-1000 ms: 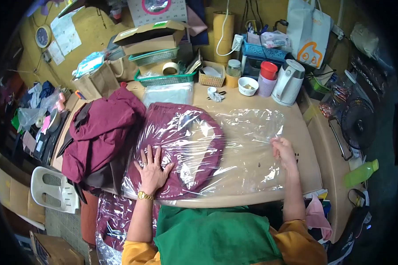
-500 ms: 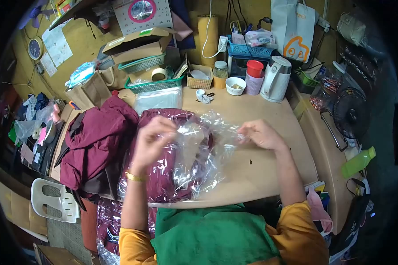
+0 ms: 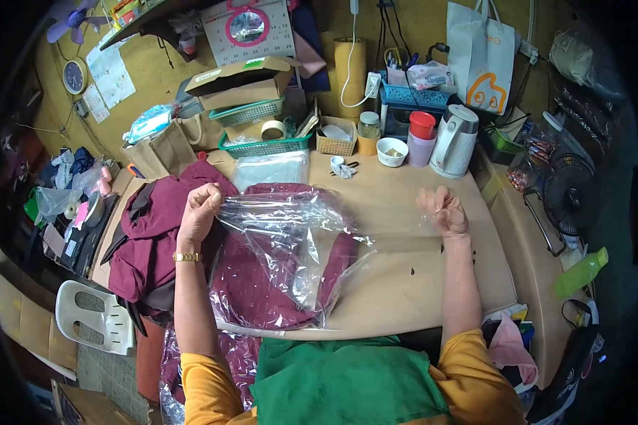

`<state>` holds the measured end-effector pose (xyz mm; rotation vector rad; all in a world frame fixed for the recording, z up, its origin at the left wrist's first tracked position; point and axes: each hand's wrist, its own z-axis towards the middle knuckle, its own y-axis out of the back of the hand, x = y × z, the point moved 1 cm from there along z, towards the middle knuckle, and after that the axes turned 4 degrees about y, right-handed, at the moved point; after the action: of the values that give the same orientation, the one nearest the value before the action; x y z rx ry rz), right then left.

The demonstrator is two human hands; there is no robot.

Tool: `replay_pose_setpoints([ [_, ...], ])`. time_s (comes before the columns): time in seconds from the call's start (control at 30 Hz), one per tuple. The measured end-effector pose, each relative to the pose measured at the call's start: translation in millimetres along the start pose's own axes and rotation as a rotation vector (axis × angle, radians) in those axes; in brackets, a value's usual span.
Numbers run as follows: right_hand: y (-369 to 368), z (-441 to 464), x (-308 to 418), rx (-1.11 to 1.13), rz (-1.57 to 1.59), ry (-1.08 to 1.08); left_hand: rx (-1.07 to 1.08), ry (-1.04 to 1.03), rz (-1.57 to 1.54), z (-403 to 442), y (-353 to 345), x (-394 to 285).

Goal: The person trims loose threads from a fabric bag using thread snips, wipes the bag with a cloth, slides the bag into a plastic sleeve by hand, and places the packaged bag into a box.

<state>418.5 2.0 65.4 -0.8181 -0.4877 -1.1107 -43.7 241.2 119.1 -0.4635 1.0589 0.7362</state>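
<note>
My left hand (image 3: 204,209) is closed on the upper left edge of a clear plastic bag (image 3: 283,219), pulling it into taut folds. Inside or under that film lies a folded maroon garment (image 3: 252,283); which of the two, I cannot tell. My right hand (image 3: 443,210) is a closed, slightly blurred fist raised over the right side of the table, apart from the garment. A faint clear bit shows at its fingers, too indistinct to name. Left of the bag, loose maroon garments (image 3: 152,234) with dark parts lie heaped.
Flat clear bags (image 3: 271,168) lie behind the garment. Along the back stand green baskets (image 3: 266,146), a jar (image 3: 368,133), a white bowl (image 3: 392,151), a lidded tumbler (image 3: 421,138) and an electric kettle (image 3: 453,142). A white plastic chair (image 3: 96,315) stands at left.
My hands have moved apart, left hand leftward and right hand rightward. The left hand now grips the bag's edge and stretches the film. The whole view has shifted slightly.
</note>
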Motion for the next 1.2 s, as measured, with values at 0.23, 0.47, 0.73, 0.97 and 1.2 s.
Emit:
replay_pose_setpoints([
  [0.23,-29,17,40,-0.080,-0.760,-0.242,0.017,-0.045,1.216,7,-18,-63],
  [0.47,-22,5,54,-0.013,-0.791,-0.051,0.043,-0.144,1.183,13,-18,-98],
  [0.73,-10,-8,19,-0.086,-0.508,-0.019,0.310,-0.275,-0.432,21,-62,-79],
  [0.97,14,-40,6,-0.200,-0.351,0.000,0.114,-0.083,0.423,8,-35,-89],
  [1.2,-36,0,-15,-0.282,0.445,0.196,0.192,-0.153,-0.919,16,-83,-68],
])
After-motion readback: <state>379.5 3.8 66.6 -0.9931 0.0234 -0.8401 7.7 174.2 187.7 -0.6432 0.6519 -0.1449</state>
